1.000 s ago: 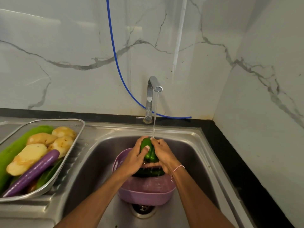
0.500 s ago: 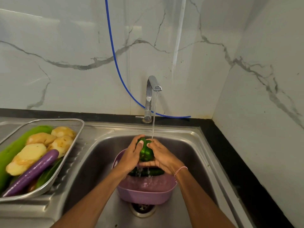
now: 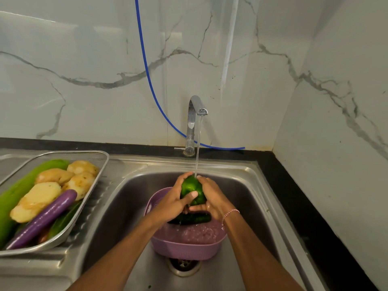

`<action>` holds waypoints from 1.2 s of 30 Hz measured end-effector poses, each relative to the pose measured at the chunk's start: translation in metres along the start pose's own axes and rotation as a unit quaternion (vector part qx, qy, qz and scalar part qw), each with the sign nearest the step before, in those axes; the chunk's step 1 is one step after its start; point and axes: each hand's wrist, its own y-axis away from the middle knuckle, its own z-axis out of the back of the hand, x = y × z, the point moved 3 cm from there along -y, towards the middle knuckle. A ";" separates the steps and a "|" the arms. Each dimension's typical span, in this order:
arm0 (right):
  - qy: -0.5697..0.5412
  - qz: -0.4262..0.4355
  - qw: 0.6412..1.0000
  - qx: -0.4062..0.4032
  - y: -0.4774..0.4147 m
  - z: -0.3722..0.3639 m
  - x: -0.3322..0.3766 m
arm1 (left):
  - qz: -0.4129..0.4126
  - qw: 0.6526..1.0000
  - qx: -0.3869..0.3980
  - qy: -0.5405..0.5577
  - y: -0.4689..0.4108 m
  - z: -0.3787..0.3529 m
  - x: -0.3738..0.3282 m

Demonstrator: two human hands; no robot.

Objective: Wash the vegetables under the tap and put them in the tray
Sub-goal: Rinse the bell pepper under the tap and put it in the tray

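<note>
A green bell pepper [image 3: 192,189] is held between both hands under the running tap [image 3: 195,116]. My left hand [image 3: 172,203] wraps its left side with the thumb across the front. My right hand [image 3: 213,198] cups its right side. Below them a purple colander [image 3: 184,246] sits in the sink [image 3: 247,198] with a dark green vegetable [image 3: 195,219] inside, partly hidden by my hands. The steel tray [image 3: 100,164] on the left drainboard holds potatoes [image 3: 37,200], a purple eggplant [image 3: 45,218] and green vegetables [image 3: 19,190].
A blue hose [image 3: 151,85] hangs down the marble wall and runs behind the tap. The sink drain [image 3: 183,265] lies just in front of the colander. A black counter edge [image 3: 294,206] borders the sink on the right, next to the side wall.
The pepper has been turned between my hands under the water stream. My left thumb now lies across its front, and both hands have shifted slightly.
</note>
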 end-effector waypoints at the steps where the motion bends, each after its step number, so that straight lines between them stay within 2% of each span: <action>1: -0.003 0.003 1.000 0.013 0.000 -0.003 0.000 | -0.009 1.000 -0.028 -0.008 -0.001 0.001 0.000; 4: -0.016 -0.007 0.999 0.051 0.003 -0.009 0.000 | -0.001 0.996 -0.084 -0.035 -0.003 0.003 0.002; 8: -0.004 0.006 0.995 0.096 0.007 -0.013 -0.005 | 0.044 0.992 -0.107 -0.050 -0.003 0.007 0.010; 11: 0.040 0.039 0.996 0.074 0.007 -0.010 -0.006 | 0.045 0.996 -0.063 -0.033 -0.004 0.006 0.013; 14: 0.077 0.048 0.996 0.012 0.004 -0.007 -0.005 | 0.007 0.998 -0.030 -0.046 -0.005 0.005 0.014; 18: -0.001 -0.009 0.999 -0.053 0.001 0.001 -0.005 | -0.039 0.997 -0.006 -0.071 -0.005 0.002 0.009; 20: -0.049 -0.040 0.997 -0.048 0.002 0.002 -0.005 | -0.049 0.996 -0.016 -0.074 -0.005 0.003 0.009; 22: -0.087 -0.051 0.995 -0.024 0.004 0.001 -0.003 | -0.029 0.995 -0.063 -0.067 -0.006 0.006 0.009; 25: -0.038 -0.036 0.999 0.010 0.004 0.003 0.002 | -0.002 0.992 -0.102 -0.077 -0.009 0.010 0.012; 27: 0.027 -0.029 0.999 0.024 0.005 0.005 0.003 | 0.005 0.989 -0.100 -0.111 -0.010 0.012 0.018; 30: 0.024 -0.035 0.997 0.058 0.010 0.003 0.003 | 0.021 0.986 -0.081 -0.141 -0.010 0.013 0.024; 34: 0.025 -0.013 0.999 0.016 0.004 0.003 0.002 | -0.018 0.989 -0.051 -0.140 -0.009 0.007 0.019; 36: 0.012 -0.028 0.999 -0.011 0.000 0.005 0.000 | -0.044 0.989 -0.029 -0.140 -0.009 0.005 0.018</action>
